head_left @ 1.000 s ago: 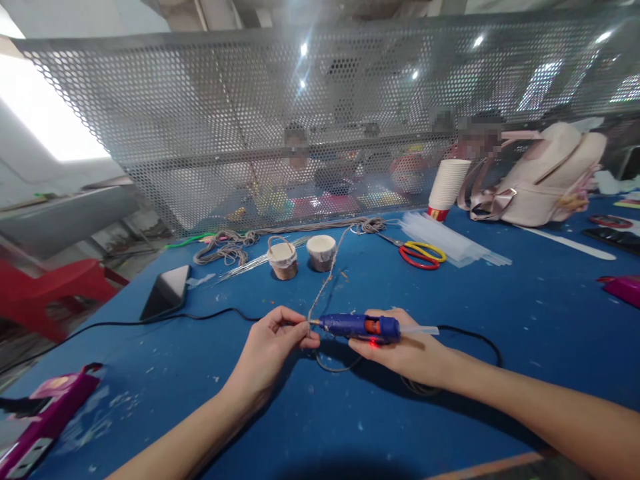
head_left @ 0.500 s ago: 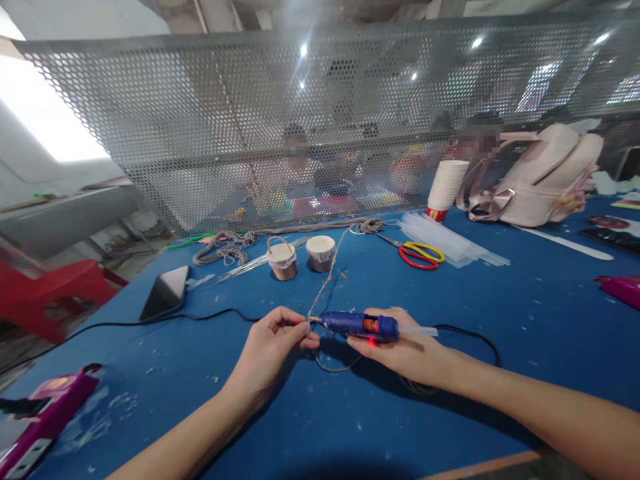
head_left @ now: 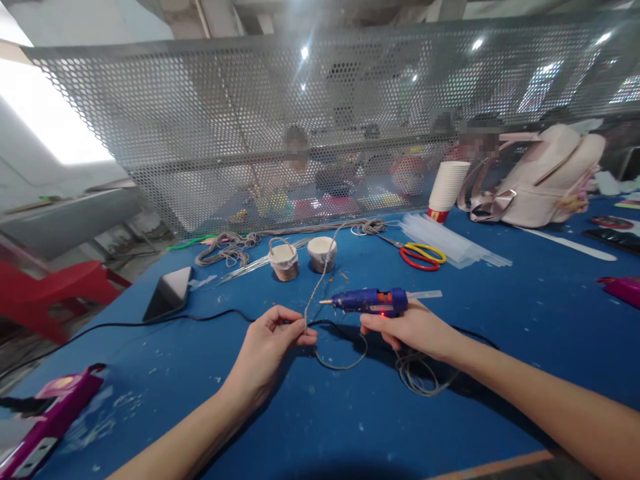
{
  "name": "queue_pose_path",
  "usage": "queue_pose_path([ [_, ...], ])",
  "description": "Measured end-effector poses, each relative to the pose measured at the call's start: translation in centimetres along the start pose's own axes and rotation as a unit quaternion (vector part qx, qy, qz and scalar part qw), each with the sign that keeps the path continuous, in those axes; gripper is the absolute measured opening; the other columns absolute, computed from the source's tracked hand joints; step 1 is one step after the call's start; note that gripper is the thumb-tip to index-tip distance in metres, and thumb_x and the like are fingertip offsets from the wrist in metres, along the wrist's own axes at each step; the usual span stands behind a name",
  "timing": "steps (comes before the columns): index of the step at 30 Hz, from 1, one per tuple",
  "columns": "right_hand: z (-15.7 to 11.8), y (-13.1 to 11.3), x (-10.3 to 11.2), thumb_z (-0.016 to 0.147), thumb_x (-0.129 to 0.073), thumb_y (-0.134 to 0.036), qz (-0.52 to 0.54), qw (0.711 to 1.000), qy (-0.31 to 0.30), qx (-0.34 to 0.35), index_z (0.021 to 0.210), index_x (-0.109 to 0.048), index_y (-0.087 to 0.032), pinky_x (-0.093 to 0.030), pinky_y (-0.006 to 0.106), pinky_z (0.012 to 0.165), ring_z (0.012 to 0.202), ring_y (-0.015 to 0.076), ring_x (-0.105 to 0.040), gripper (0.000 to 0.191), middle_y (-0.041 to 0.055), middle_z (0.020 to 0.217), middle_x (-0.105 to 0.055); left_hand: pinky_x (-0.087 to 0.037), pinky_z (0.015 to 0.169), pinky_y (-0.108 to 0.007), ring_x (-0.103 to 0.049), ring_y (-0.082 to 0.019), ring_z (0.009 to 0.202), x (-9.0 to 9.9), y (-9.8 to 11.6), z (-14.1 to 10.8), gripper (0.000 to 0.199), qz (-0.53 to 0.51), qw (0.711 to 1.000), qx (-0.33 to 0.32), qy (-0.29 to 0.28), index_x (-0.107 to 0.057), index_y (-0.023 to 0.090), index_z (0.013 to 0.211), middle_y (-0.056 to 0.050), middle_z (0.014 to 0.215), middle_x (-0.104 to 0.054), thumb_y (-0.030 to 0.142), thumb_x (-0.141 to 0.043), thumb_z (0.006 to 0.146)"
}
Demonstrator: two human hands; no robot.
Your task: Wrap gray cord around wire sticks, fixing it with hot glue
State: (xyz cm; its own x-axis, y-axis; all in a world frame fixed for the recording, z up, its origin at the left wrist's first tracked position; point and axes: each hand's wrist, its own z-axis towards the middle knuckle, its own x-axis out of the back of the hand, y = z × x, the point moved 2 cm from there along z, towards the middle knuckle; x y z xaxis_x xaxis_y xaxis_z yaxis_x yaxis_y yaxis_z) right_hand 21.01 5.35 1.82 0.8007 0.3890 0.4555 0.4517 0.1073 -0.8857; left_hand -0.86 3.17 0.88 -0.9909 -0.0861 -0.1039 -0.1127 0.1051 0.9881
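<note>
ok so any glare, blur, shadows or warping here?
Head view: the far-left bright patch is blown out; head view, people behind the mesh look hazy, the glue gun fairly sharp; head view, a dark shadow at bottom centre, and cups leaning right, possibly lens warp.

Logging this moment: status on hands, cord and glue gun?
Left hand: pinching grey cord. Right hand: gripping blue glue gun. Nozzle beside cord, visible gap between. Black cable on the table, running past left hand.
</note>
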Motion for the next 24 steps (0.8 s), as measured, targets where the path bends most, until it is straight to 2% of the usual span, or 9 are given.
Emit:
queue_pose_path([
  [2, 0.7, 0.4, 0.8, 0.079, -0.054, -0.047, 0.006, 1.0, 0.016, 0.016, 0.078, -0.066, -0.016, -0.037, 0.023, 0.049, 0.046, 0.0112, -0.048, 0.034, -0.0034, 0.046, -0.05, -0.051, 0.064, -0.028, -0.067, -0.016, 0.058, 0.1, 0.0, 0.1, 0.02, -0.004, 1.0, -0.004, 0.001, -0.057, 0.014, 0.071, -0.005, 0.06, -0.071, 0.023, -0.074, 0.065],
  [5, 2.0, 1.0, 2.2, 0.075, -0.059, -0.042, -0.034, 0.992, 0.094, 0.076, 0.073, -0.062, -0.016, -0.037, 0.024, 0.05, 0.054, 0.0118, -0.049, 0.026, -0.0019, 0.057, -0.054, -0.051, 0.064, -0.027, -0.067, -0.016, 0.058, 0.2, -0.1, 0.2, 0.019, -0.01, 1.0, -0.005, 0.003, -0.057, 0.014, 0.071, -0.005, 0.06, -0.071, 0.022, -0.073, 0.065],
  [8, 3.2, 1.9, 3.3, 0.074, -0.059, -0.039, -0.097, 0.98, 0.153, 0.081, 0.068, -0.06, -0.016, -0.036, 0.025, 0.051, 0.055, 0.012, -0.047, 0.023, -0.0006, 0.061, -0.054, -0.051, 0.064, -0.027, -0.067, -0.015, 0.057, 0.2, 0.0, 0.1, 0.019, -0.008, 1.0, -0.001, 0.009, -0.057, 0.014, 0.071, -0.005, 0.059, -0.071, 0.021, -0.073, 0.065],
  [10, 3.9, 2.5, 3.6, 0.075, -0.057, -0.038, -0.11, 0.981, 0.142, 0.074, 0.074, -0.065, -0.016, -0.04, 0.026, 0.054, 0.057, 0.0137, -0.051, 0.023, 0.0012, 0.064, -0.059, -0.051, 0.065, -0.028, -0.067, -0.016, 0.057, 0.1, 0.1, 0.1, 0.019, -0.007, 1.0, -0.001, 0.01, -0.057, 0.014, 0.071, -0.005, 0.059, -0.071, 0.022, -0.073, 0.064],
  [15, 4.6, 3.5, 4.0, 0.075, -0.058, -0.038, -0.148, 0.98, 0.131, 0.024, 0.092, -0.069, -0.013, -0.046, 0.034, 0.074, 0.082, 0.0235, -0.062, 0.032, 0.009, 0.086, -0.069, -0.051, 0.065, -0.027, -0.067, -0.015, 0.058, 0.1, 0.2, -0.1, 0.018, -0.003, 1.0, -0.009, 0.007, -0.057, 0.014, 0.071, -0.004, 0.059, -0.071, 0.022, -0.072, 0.066],
  [18, 3.8, 3.4, 4.8, 0.075, -0.058, -0.043, -0.204, 0.973, 0.111, 0.008, 0.092, -0.068, -0.013, -0.046, 0.033, 0.067, 0.076, 0.0237, -0.063, 0.035, 0.0094, 0.082, -0.069, -0.05, 0.065, -0.026, -0.067, -0.015, 0.058, 0.1, 0.2, -0.1, 0.017, 0.004, 1.0, -0.015, 0.008, -0.056, 0.015, 0.072, -0.004, 0.059, -0.071, 0.022, -0.071, 0.067],
  [20, 2.5, 2.9, 5.7, 0.074, -0.059, -0.048, -0.274, 0.956, 0.109, 0.004, 0.082, -0.068, -0.016, -0.043, 0.031, 0.059, 0.067, 0.0225, -0.061, 0.034, 0.0083, 0.074, -0.068, -0.05, 0.065, -0.025, -0.067, -0.015, 0.058, 0.1, 0.1, -0.2, 0.018, 0.005, 1.0, -0.019, 0.008, -0.056, 0.015, 0.072, -0.004, 0.06, -0.071, 0.022, -0.071, 0.067],
  [23, -0.4, 1.2, 6.9, 0.074, -0.057, -0.053, -0.393, 0.901, 0.181, -0.027, 0.06, -0.062, -0.019, -0.036, 0.03, 0.052, 0.058, 0.0213, -0.056, 0.037, 0.0077, 0.063, -0.063, -0.05, 0.065, -0.026, -0.068, -0.015, 0.059, 0.1, 0.1, -0.2, 0.018, 0.006, 1.0, -0.026, 0.011, -0.056, 0.015, 0.072, -0.003, 0.06, -0.071, 0.023, -0.072, 0.067],
  [24, -1.3, 0.5, 6.8, 0.075, -0.057, -0.05, -0.394, 0.897, 0.199, -0.032, 0.058, -0.06, -0.019, -0.035, 0.029, 0.051, 0.056, 0.02, -0.054, 0.036, 0.0067, 0.06, -0.061, -0.05, 0.064, -0.026, -0.068, -0.016, 0.06, 0.0, 0.1, -0.3, 0.018, 0.008, 0.999, -0.029, 0.013, -0.056, 0.015, 0.072, -0.003, 0.06, -0.071, 0.024, -0.072, 0.067],
])
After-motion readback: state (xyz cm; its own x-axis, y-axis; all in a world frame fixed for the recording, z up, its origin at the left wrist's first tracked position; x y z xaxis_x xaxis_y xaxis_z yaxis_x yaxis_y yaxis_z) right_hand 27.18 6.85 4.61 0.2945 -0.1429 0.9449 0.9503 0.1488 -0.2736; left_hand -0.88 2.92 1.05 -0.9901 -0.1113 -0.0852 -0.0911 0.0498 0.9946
